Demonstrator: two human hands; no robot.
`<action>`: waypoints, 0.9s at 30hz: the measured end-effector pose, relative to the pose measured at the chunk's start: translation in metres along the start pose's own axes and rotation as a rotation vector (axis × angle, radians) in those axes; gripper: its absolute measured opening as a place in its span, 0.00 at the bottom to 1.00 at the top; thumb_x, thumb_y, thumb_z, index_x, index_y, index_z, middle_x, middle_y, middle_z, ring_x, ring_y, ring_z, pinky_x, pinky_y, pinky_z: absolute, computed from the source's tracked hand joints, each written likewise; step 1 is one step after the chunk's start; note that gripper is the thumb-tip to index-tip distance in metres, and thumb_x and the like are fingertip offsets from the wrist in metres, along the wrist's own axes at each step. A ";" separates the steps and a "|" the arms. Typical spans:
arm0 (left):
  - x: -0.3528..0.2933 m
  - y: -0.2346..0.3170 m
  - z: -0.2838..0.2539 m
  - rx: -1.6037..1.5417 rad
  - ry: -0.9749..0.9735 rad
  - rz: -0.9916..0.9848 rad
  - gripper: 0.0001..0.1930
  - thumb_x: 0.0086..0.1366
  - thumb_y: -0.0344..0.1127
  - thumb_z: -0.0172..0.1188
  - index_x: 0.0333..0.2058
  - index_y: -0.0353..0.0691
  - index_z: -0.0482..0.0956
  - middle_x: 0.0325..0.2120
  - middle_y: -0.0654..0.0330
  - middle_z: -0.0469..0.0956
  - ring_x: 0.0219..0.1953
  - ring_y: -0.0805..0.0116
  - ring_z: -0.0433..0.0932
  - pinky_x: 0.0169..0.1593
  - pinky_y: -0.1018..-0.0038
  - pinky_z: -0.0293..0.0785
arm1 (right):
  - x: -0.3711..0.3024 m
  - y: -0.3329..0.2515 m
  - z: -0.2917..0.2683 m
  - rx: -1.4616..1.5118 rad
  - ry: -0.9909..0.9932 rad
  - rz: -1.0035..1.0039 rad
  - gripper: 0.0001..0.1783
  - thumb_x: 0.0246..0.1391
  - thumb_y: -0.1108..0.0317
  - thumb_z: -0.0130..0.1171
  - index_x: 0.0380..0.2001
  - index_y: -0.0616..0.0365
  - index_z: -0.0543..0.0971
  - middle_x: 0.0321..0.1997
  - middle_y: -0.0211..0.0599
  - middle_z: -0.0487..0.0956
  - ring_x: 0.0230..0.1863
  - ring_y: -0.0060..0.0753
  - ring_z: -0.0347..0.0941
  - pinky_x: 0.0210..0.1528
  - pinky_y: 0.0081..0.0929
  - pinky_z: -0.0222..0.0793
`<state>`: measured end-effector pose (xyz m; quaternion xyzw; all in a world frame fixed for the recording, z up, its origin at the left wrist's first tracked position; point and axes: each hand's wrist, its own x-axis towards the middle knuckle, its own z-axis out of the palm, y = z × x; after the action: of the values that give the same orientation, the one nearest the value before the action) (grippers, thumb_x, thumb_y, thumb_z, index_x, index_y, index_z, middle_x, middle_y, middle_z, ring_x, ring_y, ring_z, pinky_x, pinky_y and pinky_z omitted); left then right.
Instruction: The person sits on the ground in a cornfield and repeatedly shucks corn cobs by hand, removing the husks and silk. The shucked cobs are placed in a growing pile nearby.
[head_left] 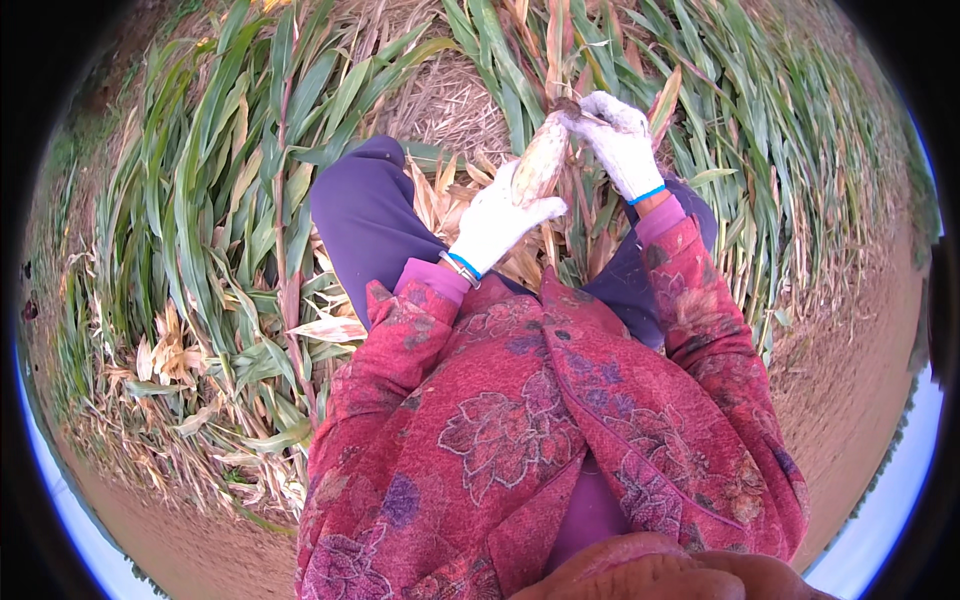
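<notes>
An ear of corn [541, 164] in pale, pinkish-white husk slants between my two hands, its dark silky tip pointing up and away. My left hand [492, 222], in a white glove with a blue cuff edge, grips the near end of the ear, thumb to the right. At the far end, the fingers of my right hand [622, 146], gloved the same way, pinch the brownish tip. Whether the husk there is parted is too small to tell. Pale loose husks [435, 198] lie just beside my left hand, between my knees.
Cut corn stalks with long green leaves [225, 190] lie in a thick layer on the left. More leafy stalks [750, 140] cover the right side. Dry straw [455, 100] shows ahead, and bare brown soil [850, 400] stretches to the right. My bent knees [365, 205] flank the work.
</notes>
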<state>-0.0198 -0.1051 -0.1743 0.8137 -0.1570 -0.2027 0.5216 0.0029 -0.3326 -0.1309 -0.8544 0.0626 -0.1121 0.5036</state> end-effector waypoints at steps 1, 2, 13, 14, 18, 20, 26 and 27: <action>0.000 0.000 0.000 0.003 -0.013 -0.018 0.50 0.55 0.66 0.74 0.65 0.34 0.69 0.56 0.44 0.80 0.59 0.51 0.79 0.60 0.62 0.73 | -0.002 0.004 0.000 -0.008 0.008 -0.027 0.14 0.56 0.63 0.74 0.39 0.62 0.83 0.34 0.34 0.85 0.35 0.21 0.77 0.43 0.26 0.75; 0.000 0.001 0.000 0.006 -0.027 -0.035 0.49 0.56 0.65 0.74 0.65 0.34 0.69 0.56 0.45 0.80 0.59 0.52 0.79 0.60 0.62 0.73 | -0.005 0.006 -0.001 -0.017 0.016 -0.054 0.14 0.56 0.65 0.74 0.39 0.62 0.83 0.34 0.34 0.85 0.35 0.21 0.77 0.43 0.25 0.75; 0.000 -0.005 -0.004 -0.721 -0.169 -0.011 0.30 0.81 0.46 0.51 0.71 0.31 0.64 0.67 0.58 0.69 0.70 0.70 0.65 0.74 0.72 0.57 | -0.068 -0.027 0.004 0.527 0.014 0.024 0.07 0.67 0.75 0.60 0.46 0.62 0.82 0.54 0.34 0.82 0.51 0.27 0.80 0.54 0.28 0.78; 0.000 -0.005 -0.003 -0.762 -0.160 -0.022 0.29 0.81 0.46 0.51 0.71 0.31 0.65 0.67 0.58 0.69 0.70 0.70 0.65 0.74 0.71 0.57 | -0.064 -0.027 0.006 0.605 0.037 -0.032 0.07 0.69 0.74 0.56 0.45 0.62 0.81 0.56 0.36 0.82 0.52 0.31 0.81 0.55 0.32 0.79; 0.000 0.004 -0.008 -0.921 -0.127 -0.098 0.29 0.81 0.47 0.50 0.70 0.31 0.66 0.67 0.58 0.70 0.70 0.69 0.65 0.74 0.70 0.57 | -0.068 -0.032 0.014 0.761 -0.083 0.117 0.05 0.69 0.74 0.55 0.42 0.62 0.80 0.48 0.41 0.84 0.45 0.33 0.81 0.50 0.32 0.79; 0.003 -0.002 -0.010 -0.918 -0.082 -0.086 0.29 0.81 0.47 0.50 0.70 0.32 0.66 0.67 0.57 0.70 0.69 0.69 0.66 0.74 0.70 0.56 | -0.081 -0.029 0.014 0.736 -0.192 0.205 0.03 0.68 0.74 0.57 0.39 0.62 0.78 0.38 0.38 0.84 0.37 0.29 0.79 0.45 0.28 0.77; 0.009 -0.012 -0.017 -0.907 0.038 -0.048 0.27 0.80 0.50 0.52 0.66 0.33 0.71 0.59 0.56 0.75 0.63 0.67 0.71 0.69 0.70 0.64 | -0.145 0.011 0.015 0.005 -0.699 -0.003 0.10 0.63 0.64 0.67 0.36 0.57 0.77 0.30 0.38 0.80 0.35 0.34 0.81 0.39 0.32 0.74; 0.014 -0.026 -0.018 -0.837 0.067 -0.011 0.28 0.80 0.50 0.52 0.66 0.32 0.70 0.59 0.54 0.75 0.63 0.66 0.71 0.69 0.70 0.64 | -0.150 0.033 0.017 -0.161 -0.731 -0.046 0.10 0.62 0.62 0.65 0.35 0.56 0.77 0.30 0.41 0.81 0.35 0.41 0.81 0.39 0.37 0.74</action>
<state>0.0023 -0.0872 -0.1935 0.5384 -0.0395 -0.2253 0.8110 -0.1379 -0.3015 -0.1866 -0.8759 -0.1318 0.1946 0.4213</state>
